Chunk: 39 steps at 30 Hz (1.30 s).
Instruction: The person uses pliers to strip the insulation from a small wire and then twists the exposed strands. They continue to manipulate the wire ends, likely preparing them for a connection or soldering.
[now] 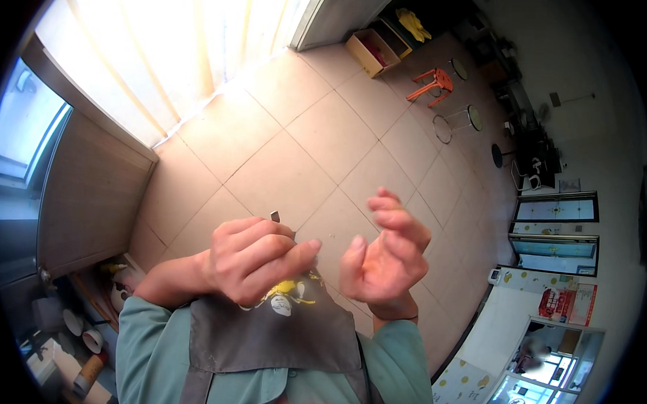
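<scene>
The left hand (259, 258) clamps a small, flat, grey metallic piece (274, 216), apparently to steady it, while the right hand (389, 260) hangs unclasped, fingers curled.

silvery piece (274, 216), teal shirt (147, 349), grey apron (262, 339), yellow-and-white print (281, 304), orange stool (441, 81), beige floor (268, 161)

Left hand (259, 255) curled round small metallic piece (274, 216); right hand (389, 258) loosely cupped; orange stool (439, 80) on floor (318, 145).

Before the apron (276, 343), a small object (274, 216) is in the left hand (261, 260); farther right is the right hand (389, 258).
</scene>
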{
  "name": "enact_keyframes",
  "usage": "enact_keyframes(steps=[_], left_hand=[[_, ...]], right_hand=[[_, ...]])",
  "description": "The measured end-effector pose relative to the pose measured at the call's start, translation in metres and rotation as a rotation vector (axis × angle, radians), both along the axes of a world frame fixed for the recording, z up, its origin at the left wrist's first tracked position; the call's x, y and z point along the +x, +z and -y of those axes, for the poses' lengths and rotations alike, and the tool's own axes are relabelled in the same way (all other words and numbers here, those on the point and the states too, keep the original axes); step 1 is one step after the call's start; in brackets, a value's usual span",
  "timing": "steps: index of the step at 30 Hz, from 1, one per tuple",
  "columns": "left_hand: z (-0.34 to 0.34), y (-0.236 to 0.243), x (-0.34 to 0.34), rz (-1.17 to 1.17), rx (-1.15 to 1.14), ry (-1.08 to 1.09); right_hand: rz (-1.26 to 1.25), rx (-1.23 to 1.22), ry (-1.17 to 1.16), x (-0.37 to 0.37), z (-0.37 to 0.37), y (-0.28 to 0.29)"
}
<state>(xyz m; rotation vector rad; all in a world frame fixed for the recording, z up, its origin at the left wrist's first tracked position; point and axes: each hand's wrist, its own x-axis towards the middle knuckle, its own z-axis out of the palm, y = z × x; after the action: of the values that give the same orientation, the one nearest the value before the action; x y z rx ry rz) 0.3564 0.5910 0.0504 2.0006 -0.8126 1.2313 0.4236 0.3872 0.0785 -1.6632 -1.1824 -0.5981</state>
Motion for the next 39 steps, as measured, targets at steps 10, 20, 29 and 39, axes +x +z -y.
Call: enact_keyframes(steps=[10, 20, 29, 39], left_hand=[[0.001, 0.001, -0.002, -0.050, -0.014, -0.021], [0.011, 0.007, 0.000, 0.086, -0.057, 0.004], [0.007, 0.006, -0.001, 0.106, -0.063, 0.028], [0.003, 0.010, -0.003, 0.095, -0.034, 0.029]], right_hand=[[-0.200, 0.122, 0.213, -0.004, 0.015, -0.010], [-0.483, 0.223, 0.385, -0.018, 0.012, -0.006], [-0.463, 0.193, 0.373, -0.021, 0.003, -0.003], [-0.361, 0.099, 0.355, -0.020, 0.004, -0.002]])
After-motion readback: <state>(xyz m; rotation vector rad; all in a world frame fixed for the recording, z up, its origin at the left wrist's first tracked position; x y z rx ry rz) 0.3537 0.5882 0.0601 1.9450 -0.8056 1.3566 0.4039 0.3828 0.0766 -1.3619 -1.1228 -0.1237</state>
